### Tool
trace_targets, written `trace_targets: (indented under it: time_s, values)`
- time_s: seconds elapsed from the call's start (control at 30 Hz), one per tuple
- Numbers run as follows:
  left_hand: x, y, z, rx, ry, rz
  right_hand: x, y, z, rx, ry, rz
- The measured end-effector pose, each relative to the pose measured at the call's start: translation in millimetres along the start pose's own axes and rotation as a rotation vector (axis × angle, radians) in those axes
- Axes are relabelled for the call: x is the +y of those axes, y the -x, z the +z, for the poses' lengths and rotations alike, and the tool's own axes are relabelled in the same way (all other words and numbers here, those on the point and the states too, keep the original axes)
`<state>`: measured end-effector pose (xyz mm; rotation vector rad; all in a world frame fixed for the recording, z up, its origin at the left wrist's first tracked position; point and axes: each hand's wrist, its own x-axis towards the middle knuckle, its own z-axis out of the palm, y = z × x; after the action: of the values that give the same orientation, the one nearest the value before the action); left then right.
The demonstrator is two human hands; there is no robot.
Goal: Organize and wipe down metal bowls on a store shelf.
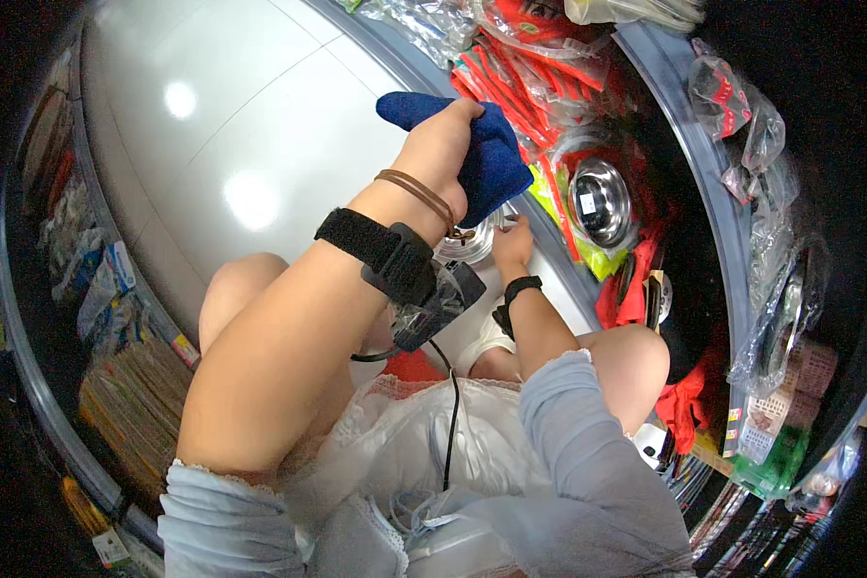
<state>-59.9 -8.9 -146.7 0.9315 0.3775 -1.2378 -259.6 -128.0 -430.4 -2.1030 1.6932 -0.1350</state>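
Observation:
My left hand [444,144] is raised near the upper middle and grips a folded dark blue cloth [488,162], which hangs over both sides of the fingers. Lower and to the right, my right hand [513,242] holds the rim of a shiny round metal dish or bowl [469,246], partly hidden behind my left wrist. Another stainless steel bowl [601,202], bearing a small white label, rests among the goods on the shelf to the right.
A grey shelf edge [675,123] curves down the right, beside red bagged items [513,87] and clear plastic packages [766,180]. Pale tiled floor [260,94] lies at the upper left. Another shelf on the left holds a stack of brown flat goods [137,404].

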Motion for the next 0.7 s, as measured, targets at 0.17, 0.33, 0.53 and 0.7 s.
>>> trace_targets:
  time_s: [0.17,0.33,0.53,0.7]
  values:
    - [-2.1,-6.5,-9.1,-0.021,0.018,0.003,-2.5,0.5,6.0,-0.043,-0.039,0.047]
    - [-1.9,-2.4,-1.7,-0.048,-0.004,0.000,7.4,-18.1,-2.7,-0.230,-0.037,0.166]
    - [-3.2,-5.4,-6.4,-0.078,0.007,0.008,-12.7,-7.9,-10.7,-0.208,0.033,0.020]
    - [2.7,-11.2,-6.3,-0.086,-0.032,-0.003,-39.8,2.5,-32.4,-0.198,0.018,-0.198]
